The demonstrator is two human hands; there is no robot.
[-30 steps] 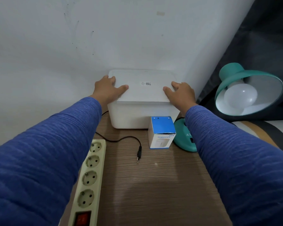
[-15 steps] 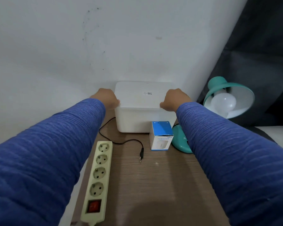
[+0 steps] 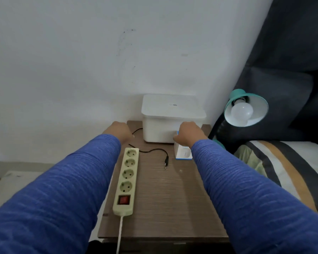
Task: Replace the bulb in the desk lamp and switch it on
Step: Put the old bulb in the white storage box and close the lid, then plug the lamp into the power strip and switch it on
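right hand [image 3: 188, 133]: on bulb box [image 3: 183, 153], grip cannot be told | left hand [image 3: 118, 131]: empty, loosely curled, back-left corner | lamp [image 3: 246, 109]: off right edge, unplugged | advice: hold box by its 2 sides, lift straight

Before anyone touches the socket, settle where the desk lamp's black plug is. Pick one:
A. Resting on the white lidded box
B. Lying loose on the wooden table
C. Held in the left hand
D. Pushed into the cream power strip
B: the small black plug lies on the brown wooden table, apart from the cream four-socket power strip, whose sockets are all free; neither hand holds it.
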